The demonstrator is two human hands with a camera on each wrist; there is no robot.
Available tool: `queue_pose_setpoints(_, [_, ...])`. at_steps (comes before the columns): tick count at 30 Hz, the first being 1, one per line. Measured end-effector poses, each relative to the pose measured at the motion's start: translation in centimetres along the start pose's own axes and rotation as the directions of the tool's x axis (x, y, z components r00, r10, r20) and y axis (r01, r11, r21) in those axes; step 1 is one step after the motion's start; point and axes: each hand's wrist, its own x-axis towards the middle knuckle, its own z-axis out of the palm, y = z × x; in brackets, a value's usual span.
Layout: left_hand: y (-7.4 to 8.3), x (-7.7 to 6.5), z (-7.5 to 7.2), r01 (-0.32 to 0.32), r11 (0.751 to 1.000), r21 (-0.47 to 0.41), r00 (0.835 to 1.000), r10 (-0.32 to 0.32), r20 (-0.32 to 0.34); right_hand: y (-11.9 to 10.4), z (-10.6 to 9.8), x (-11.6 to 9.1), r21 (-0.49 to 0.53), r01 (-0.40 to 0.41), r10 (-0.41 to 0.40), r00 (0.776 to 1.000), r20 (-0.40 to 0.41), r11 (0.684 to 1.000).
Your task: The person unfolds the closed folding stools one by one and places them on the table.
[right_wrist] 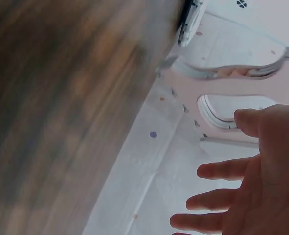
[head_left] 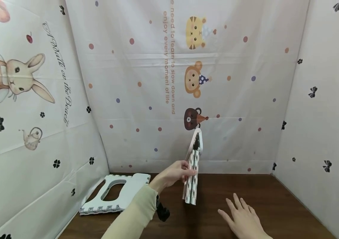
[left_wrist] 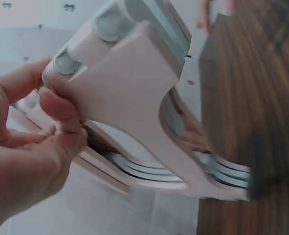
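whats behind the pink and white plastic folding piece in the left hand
Behind the pink and white plastic folding piece: creased white dotted backdrop and dark brown wooden tabletop; the parts covered can't be seen.

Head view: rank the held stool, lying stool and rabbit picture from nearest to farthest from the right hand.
1. Held stool: left of the right hand.
2. Lying stool: farther left, on the table.
3. Rabbit picture: upper left, on the wall.

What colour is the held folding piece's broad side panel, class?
The panel is pale pink, best seen in the left wrist view.
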Motion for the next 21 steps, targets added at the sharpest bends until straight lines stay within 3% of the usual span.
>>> queue_pose_setpoints(5, [-1.7, 0.3, 2.2, -0.080, 0.993, -0.082, 0.996, 0.082, 0.019, 0.7, -0.7, -0.1, -0.028, 0.001, -0.002, 1.000, -0.019, 1.000])
queue_pose_setpoints(10, [-2.8, 0.9, 4.4, -0.122, 0.984, -0.127, 0.992, 0.124, 0.013, 1.7, -1.8, 0.6, -0.044, 0.020, -0.025, 0.995, -0.094, 0.999])
queue_pose_setpoints(15, [-3.3, 1.6, 6.2, -0.164, 0.986, 0.005, 0.986, 0.164, -0.004, 2.8, -3.6, 1.9, -0.074, 0.040, -0.054, 0.981, -0.188, 0.996])
queue_pose_setpoints(18, [-3.7, 2.2, 7.6, -0.196, 0.973, 0.122, 0.979, 0.200, -0.023, 3.3, -5.3, 3.0, -0.078, 0.046, -0.063, 0.972, -0.226, 0.996])
queue_pose_setpoints(21, [-4.1, 2.8, 9.2, -0.217, 0.960, 0.175, 0.972, 0.229, -0.050, 3.5, -7.6, 4.3, -0.031, 0.070, -0.075, 0.959, -0.272, 0.997])
